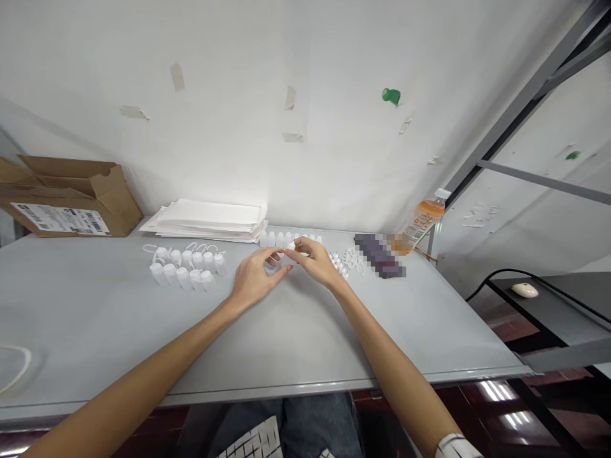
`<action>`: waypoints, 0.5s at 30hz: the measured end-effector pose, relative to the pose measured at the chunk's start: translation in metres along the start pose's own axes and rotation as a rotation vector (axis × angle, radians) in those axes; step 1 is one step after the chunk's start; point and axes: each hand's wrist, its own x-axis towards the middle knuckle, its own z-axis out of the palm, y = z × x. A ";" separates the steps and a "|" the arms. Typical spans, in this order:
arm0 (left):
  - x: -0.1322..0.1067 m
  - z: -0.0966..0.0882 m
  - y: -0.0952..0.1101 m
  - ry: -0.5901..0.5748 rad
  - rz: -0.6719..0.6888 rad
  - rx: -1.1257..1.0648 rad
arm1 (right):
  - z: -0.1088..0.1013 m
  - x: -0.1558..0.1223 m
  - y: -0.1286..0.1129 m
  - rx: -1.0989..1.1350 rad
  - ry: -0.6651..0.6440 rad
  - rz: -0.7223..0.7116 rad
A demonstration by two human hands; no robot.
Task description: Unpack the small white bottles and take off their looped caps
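Observation:
My right hand point(312, 259) pinches a small white plastic bottle point(291, 246) between thumb and fingertips; its lower part is hard to make out. Beside it, my left hand point(258, 273) reaches in with its thumb spread away from its fingers. Those fingertips come close to the bottle, and I cannot tell whether they touch it. Behind both hands runs a row of similar white bottles point(271, 239), partly covered by my fingers. To the left, two rows of capped white bottles point(182, 277) stand, some with white loops. Small white parts point(340, 262) and white cords point(354, 259) lie right of my right hand.
Stacked white sheets point(210, 219) lie against the wall, beside an open cardboard box point(71, 197). A pixelated dark object point(379, 256) and an orange drink bottle point(420, 222) are at the back right. A white curved strip point(21, 369) is at the grey table's point(296, 343) left edge.

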 end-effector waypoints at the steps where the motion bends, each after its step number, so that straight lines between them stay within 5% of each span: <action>1: 0.000 0.000 -0.001 0.007 0.008 -0.003 | 0.001 0.000 -0.001 0.004 -0.019 -0.013; 8: 0.001 0.001 -0.003 0.034 -0.019 -0.074 | 0.000 -0.001 -0.003 -0.028 -0.067 -0.056; 15: 0.001 0.000 -0.001 -0.015 0.040 -0.077 | -0.005 -0.001 -0.004 0.121 -0.130 0.096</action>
